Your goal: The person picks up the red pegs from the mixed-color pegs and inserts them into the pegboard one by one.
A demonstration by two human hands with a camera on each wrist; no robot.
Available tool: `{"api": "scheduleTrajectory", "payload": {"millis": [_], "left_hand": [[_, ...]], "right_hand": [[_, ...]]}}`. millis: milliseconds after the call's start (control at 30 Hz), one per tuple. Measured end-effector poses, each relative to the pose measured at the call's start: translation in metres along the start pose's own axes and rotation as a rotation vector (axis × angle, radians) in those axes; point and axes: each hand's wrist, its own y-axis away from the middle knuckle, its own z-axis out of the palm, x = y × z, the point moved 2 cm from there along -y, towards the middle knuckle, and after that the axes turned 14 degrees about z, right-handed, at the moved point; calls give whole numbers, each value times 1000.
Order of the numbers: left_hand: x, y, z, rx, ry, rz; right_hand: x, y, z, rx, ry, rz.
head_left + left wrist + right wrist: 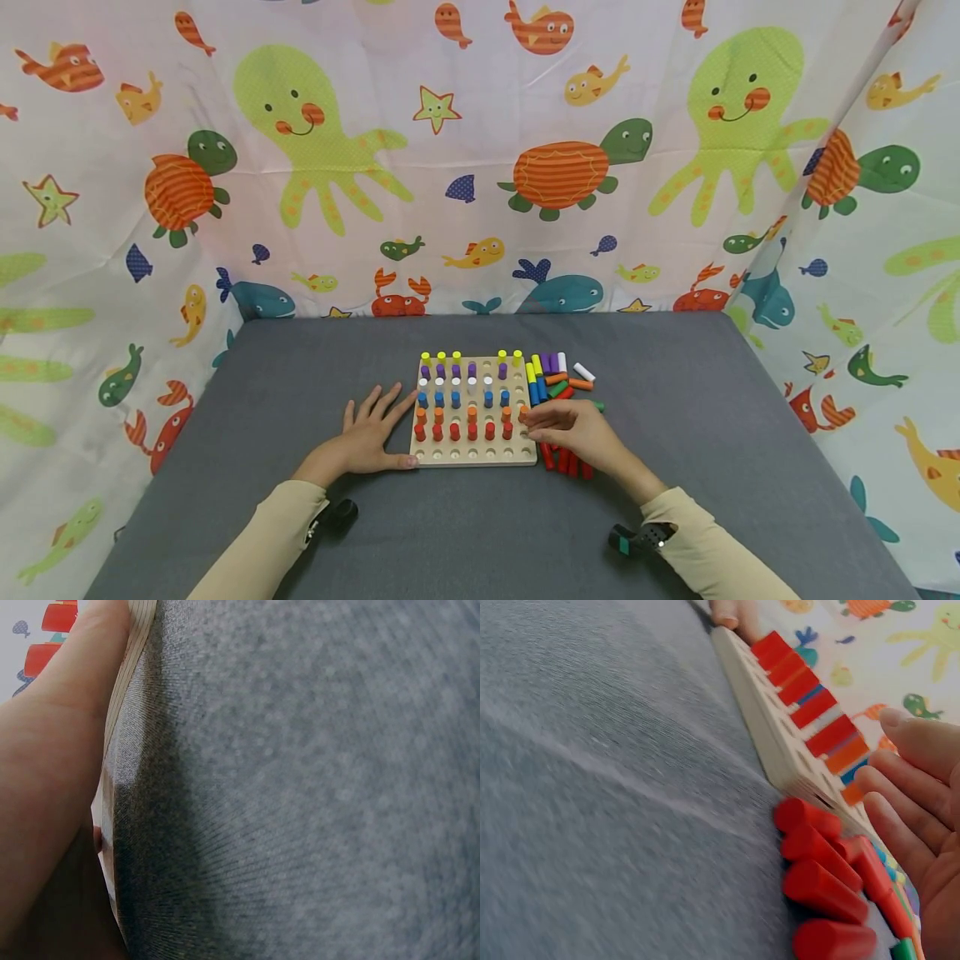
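A wooden peg board [465,459] carries rows of yellow, purple, white, blue, orange and red pegs. My left hand [369,439] lies with spread fingers along its left side, thumb on the near left corner; the left wrist view shows the thumb [97,645] against the board edge. At the opposite side, my right hand [576,427] has its fingertips right beside the end orange peg [523,412], which stands in the board. In the right wrist view the fingers [911,784] are loosely extended close to the orange peg, and nothing shows gripped.
Loose red pegs [825,892] lie against the board's right side, partly under my right hand. Farther back are loose yellow-and-blue, purple, orange and green pegs, and a white peg [583,372]. Grey cloth [450,533] covers the table; a printed curtain [465,167] hangs behind.
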Motion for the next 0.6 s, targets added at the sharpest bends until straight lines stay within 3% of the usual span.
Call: {"api": "scheduleTrajectory", "payload": {"millis": [333,600], "left_hand": [[1,1,0,5,-6,-1],[-1,1,1,30,27,30]], "right_hand": [[8,8,-28,-7,23,113],[15,15,-45,8,84,121]]}}
